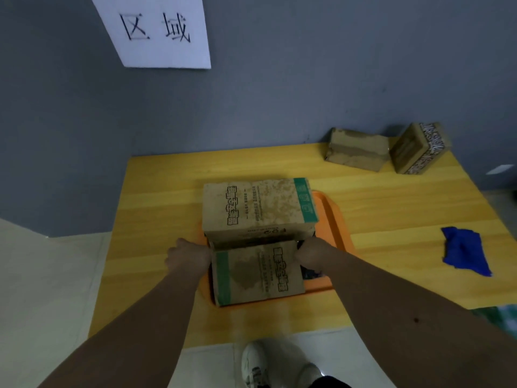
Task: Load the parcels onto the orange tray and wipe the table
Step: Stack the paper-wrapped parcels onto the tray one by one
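An orange tray (333, 219) lies on the yellow wooden table (156, 208). Two brown cardboard parcels with green bands sit on it: a far parcel (257, 208) and a near parcel (256, 273). My left hand (190, 256) grips the near parcel's left far corner. On the opposite far corner, my right hand (310, 256) holds the same parcel. Two smaller brown parcels stand at the table's far right: a plain one (356, 149) and a patterned one (419, 147). A crumpled blue cloth (465, 250) lies on the table to the right.
A grey wall (279, 93) runs behind the table, with a white paper sign (159, 32) on it. The table's left edge borders pale floor (50, 275). My white shoe (265, 365) shows below the near table edge.
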